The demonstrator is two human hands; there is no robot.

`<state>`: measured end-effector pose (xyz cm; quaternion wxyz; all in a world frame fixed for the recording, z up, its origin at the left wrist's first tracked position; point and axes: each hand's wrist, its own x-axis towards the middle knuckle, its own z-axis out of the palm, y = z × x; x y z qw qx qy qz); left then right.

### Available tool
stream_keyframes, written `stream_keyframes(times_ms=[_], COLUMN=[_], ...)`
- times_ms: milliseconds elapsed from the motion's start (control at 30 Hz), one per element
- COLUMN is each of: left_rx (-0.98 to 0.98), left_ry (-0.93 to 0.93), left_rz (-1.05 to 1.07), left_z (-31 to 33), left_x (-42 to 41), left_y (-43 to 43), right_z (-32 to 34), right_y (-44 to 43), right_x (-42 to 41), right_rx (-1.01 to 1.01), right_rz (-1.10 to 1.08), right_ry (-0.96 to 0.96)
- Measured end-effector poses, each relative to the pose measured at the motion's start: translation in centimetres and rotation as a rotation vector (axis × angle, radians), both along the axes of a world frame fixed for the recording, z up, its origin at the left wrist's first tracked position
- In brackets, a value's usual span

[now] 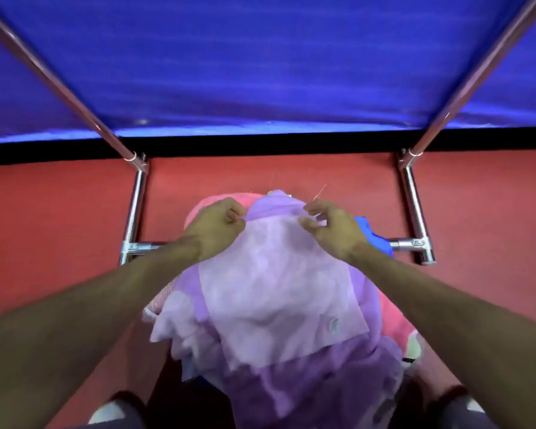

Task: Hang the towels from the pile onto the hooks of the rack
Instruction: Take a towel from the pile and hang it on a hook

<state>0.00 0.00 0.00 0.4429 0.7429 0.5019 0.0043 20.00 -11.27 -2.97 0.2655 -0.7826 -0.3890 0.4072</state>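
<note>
Outstretched arms (106, 305), hands (217, 226) (333, 232) on lilac towel (276, 289)

On my remote feed, the bare left hand (217, 227) and bare right hand (331, 230) run back into bare forearms (75, 320) filling the lower left and lower right of the frame, while blurred dark grey and white clothing or footwear (115, 408) shows at the bottom edge.

I see bright, even light; glare streaks on rack tubes (134, 209); edges bow from wide lens; towels (279, 289) blurred, soft throughout.
</note>
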Motion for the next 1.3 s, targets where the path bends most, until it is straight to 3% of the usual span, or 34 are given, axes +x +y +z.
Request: stream_keyframes(times_ms=[167, 333, 467, 633, 833, 1133, 1200, 1300], left_rx=[0.157, 0.265, 0.242, 0.487, 0.53, 0.555, 0.415, 0.044], left_ry=[0.209, 0.346, 0.341, 0.417, 0.041, -0.296, -0.449, -0.753], left_rz=[-0.166, -0.214, -0.113, -0.198, 0.007, 0.103, 0.209, 0.464], left_z=[-4.4, -4.3, -1.7, 3.7, 12.5, 23.4, 23.2, 23.9], left_x=[-1.3, -2.1, -3.6, -4.3, -4.0, -4.2, -4.5, -3.4], left_y=[-0.2, -1.0, -1.8, -2.7, -5.2, -7.7, -8.2, -9.5], right_z=[-4.5, -4.6, -0.7, 3.9, 12.6, 24.9, 25.8, 25.9], right_y=[1.0, 0.3, -1.3, -2.3, -4.3, -6.8, -7.0, -6.9], right_x=[-1.4, -2.4, -3.4, -3.7, -4.2, -4.6, -4.5, -5.2], right_rx=[0.054, 0.071, 0.114, 0.134, 0.207, 0.257, 0.29, 0.289], right_rz=[0.351, 0.331, 0.36, 0.246, 0.121, 0.186, 0.157, 0.091], right_ry=[-0.3, -0.578, -0.466, -0.448, -0.41, -0.533, -0.524, -0.391])
